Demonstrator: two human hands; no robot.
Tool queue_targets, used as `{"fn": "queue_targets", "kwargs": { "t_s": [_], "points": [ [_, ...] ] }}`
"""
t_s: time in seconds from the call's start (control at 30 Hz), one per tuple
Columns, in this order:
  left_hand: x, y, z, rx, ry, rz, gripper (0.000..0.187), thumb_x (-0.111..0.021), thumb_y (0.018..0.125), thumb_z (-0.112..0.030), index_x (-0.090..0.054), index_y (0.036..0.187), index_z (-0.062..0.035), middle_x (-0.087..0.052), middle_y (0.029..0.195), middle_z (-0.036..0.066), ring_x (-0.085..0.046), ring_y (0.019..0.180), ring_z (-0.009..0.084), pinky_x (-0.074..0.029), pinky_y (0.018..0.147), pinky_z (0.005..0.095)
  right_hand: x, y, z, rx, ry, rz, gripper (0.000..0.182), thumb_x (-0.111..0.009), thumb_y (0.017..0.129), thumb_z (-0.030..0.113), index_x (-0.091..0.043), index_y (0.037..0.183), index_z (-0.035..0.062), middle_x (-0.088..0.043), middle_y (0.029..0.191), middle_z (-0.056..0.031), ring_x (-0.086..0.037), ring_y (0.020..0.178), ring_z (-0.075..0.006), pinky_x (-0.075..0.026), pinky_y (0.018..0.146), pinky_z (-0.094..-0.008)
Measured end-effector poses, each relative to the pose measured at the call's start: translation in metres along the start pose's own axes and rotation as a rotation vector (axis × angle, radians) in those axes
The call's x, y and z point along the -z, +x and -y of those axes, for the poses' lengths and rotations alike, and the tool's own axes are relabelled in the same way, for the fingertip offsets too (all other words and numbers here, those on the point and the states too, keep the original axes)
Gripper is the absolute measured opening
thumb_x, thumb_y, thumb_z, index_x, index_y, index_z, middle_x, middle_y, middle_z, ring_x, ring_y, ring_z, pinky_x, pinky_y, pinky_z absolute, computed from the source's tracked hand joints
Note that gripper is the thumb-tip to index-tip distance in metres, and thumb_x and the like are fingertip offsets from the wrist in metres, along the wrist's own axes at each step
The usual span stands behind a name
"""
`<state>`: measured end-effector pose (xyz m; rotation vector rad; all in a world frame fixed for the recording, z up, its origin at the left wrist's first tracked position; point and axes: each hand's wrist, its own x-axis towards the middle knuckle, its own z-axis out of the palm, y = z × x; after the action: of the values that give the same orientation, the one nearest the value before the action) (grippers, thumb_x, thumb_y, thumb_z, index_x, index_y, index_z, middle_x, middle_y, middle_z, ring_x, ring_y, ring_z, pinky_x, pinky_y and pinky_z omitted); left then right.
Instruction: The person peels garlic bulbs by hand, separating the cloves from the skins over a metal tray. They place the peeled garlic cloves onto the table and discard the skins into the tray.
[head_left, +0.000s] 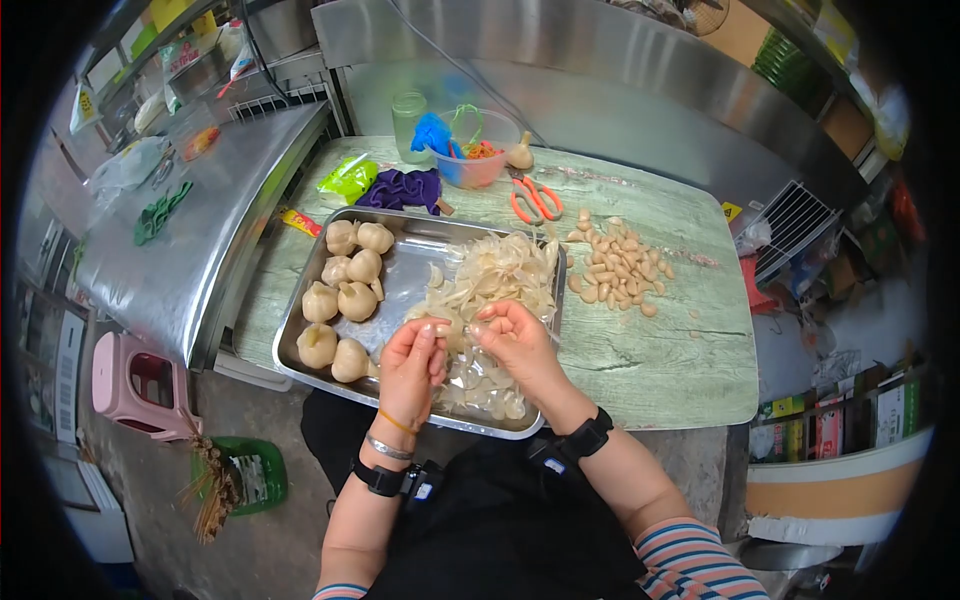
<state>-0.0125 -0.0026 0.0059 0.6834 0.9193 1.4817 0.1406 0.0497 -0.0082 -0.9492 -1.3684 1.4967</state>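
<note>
Over the front of a metal tray (400, 217), my left hand (408, 365) pinches a pale garlic clove (442, 330) between thumb and fingertips. Close by on its right, my right hand (518, 345) has thumb and fingers pressed together; whatever they hold is too small to make out. Papery garlic skins (500, 270) are heaped in the tray's right side, behind and below both hands. Whole garlic bulbs (357, 301) line the left side of the tray. Several peeled cloves (620, 265) lie in a pile on the green table, right of the tray.
Orange-handled scissors (537, 200) lie behind the tray, near a clear plastic bowl (490, 172) and a glass jar (408, 125). A purple cloth (400, 188) and a green packet (348, 178) sit at the back left. A pink stool (140, 385) stands on the floor at left.
</note>
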Motion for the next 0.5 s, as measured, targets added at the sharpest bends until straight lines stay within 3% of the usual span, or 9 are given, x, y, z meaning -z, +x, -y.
{"fn": "queue_targets", "kwargs": {
  "t_s": [0.07, 0.13, 0.27, 0.3, 0.33, 0.4, 0.43, 0.47, 0.5],
  "points": [
    [-0.001, -0.001, 0.002, -0.009, 0.093, 0.001, 0.022, -0.049, 0.098, -0.019, -0.06, 0.107, -0.0022, -0.053, 0.075, -0.002, -0.04, 0.053, 0.0028, -0.032, 0.045, 0.017, 0.0, -0.002, 0.014, -0.13, 0.093, 0.046, 0.017, -0.056, 0.095, 0.024, -0.054, 0.098, 0.0067, -0.051, 0.069, 0.0015, -0.037, 0.05, -0.0024, -0.027, 0.045, -0.0162],
    [-0.002, -0.003, 0.004, -0.044, 0.313, 0.104, 0.023, -0.052, 0.097, -0.017, -0.059, 0.112, -0.002, -0.052, 0.074, -0.003, -0.04, 0.053, 0.0031, -0.033, 0.045, 0.0171, -0.003, -0.004, 0.02, -0.246, 0.204, 0.275, 0.015, -0.054, 0.095, 0.021, -0.052, 0.1, 0.0074, -0.054, 0.072, -0.0014, -0.038, 0.05, -0.0025, -0.028, 0.043, -0.0167],
    [-0.003, 0.002, 0.0, -0.073, 0.044, 0.032, 0.043, -0.039, 0.101, -0.035, -0.049, 0.125, -0.0007, -0.053, 0.087, 0.001, -0.046, 0.061, 0.0055, -0.038, 0.052, 0.0204, 0.011, -0.002, 0.018, -0.357, 0.467, 0.188, 0.013, -0.053, 0.096, 0.021, -0.052, 0.098, 0.0078, -0.056, 0.073, -0.0034, -0.041, 0.051, -0.0038, -0.029, 0.042, -0.0175],
    [0.004, 0.006, -0.002, 0.002, -0.049, 0.091, 0.054, -0.031, 0.101, -0.044, -0.044, 0.129, -0.0005, -0.052, 0.1, 0.005, -0.05, 0.073, 0.0088, -0.043, 0.062, 0.024, 0.011, -0.002, 0.027, -0.367, 0.587, 0.19, 0.011, -0.053, 0.095, 0.018, -0.051, 0.096, 0.0078, -0.057, 0.074, -0.0037, -0.042, 0.051, -0.0044, -0.029, 0.041, -0.0178],
    [0.005, 0.006, -0.001, 0.002, -0.05, 0.087, 0.054, -0.031, 0.101, -0.044, -0.044, 0.129, -0.0005, -0.052, 0.1, 0.005, -0.05, 0.073, 0.0088, -0.043, 0.062, 0.024, 0.011, -0.003, 0.031, -0.378, 0.708, 0.192, 0.009, -0.053, 0.095, 0.016, -0.051, 0.095, 0.0079, -0.057, 0.075, -0.0041, -0.043, 0.051, -0.0051, -0.029, 0.04, -0.018],
    [0.004, 0.005, -0.003, 0.078, -0.306, 0.066, 0.058, -0.033, 0.099, -0.048, -0.042, 0.131, -0.0011, -0.05, 0.112, 0.008, -0.052, 0.084, 0.0126, -0.045, 0.072, 0.0273, 0.012, -0.002, 0.023, -0.333, 0.612, 0.208, 0.008, -0.057, 0.093, 0.015, -0.053, 0.094, 0.0074, -0.058, 0.075, -0.0033, -0.046, 0.053, -0.0062, -0.032, 0.043, -0.019],
    [0.01, 0.006, -0.001, 0.063, -0.302, 0.151, 0.061, -0.033, 0.098, -0.052, -0.039, 0.134, -0.0028, -0.045, 0.123, 0.01, -0.051, 0.094, 0.0158, -0.045, 0.082, 0.0295, 0.011, -0.003, 0.019, -0.285, 0.515, 0.223, 0.008, -0.06, 0.09, 0.013, -0.055, 0.092, 0.007, -0.058, 0.075, -0.0025, -0.048, 0.055, -0.0072, -0.035, 0.045, -0.02],
    [0.01, 0.005, -0.002, 0.061, -0.301, 0.143, 0.061, -0.033, 0.098, -0.052, -0.039, 0.134, -0.0028, -0.045, 0.123, 0.01, -0.051, 0.094, 0.0158, -0.045, 0.082, 0.0295, 0.006, -0.004, 0.015, -0.29, 0.517, 0.229, 0.008, -0.06, 0.09, 0.013, -0.055, 0.092, 0.007, -0.058, 0.075, -0.0025, -0.048, 0.055, -0.0072, -0.035, 0.045, -0.02],
    [0.007, 0.004, -0.002, 0.034, -0.271, 0.157, 0.061, -0.033, 0.098, -0.051, -0.038, 0.135, -0.0036, -0.043, 0.125, 0.011, -0.05, 0.096, 0.0162, -0.044, 0.085, 0.0304, -0.002, -0.007, 0.013, -0.089, 0.236, 0.214, 0.011, -0.065, 0.087, 0.013, -0.057, 0.09, 0.0064, -0.058, 0.075, -0.0015, -0.05, 0.058, -0.0077, -0.038, 0.048, -0.0217]
  ]
}}
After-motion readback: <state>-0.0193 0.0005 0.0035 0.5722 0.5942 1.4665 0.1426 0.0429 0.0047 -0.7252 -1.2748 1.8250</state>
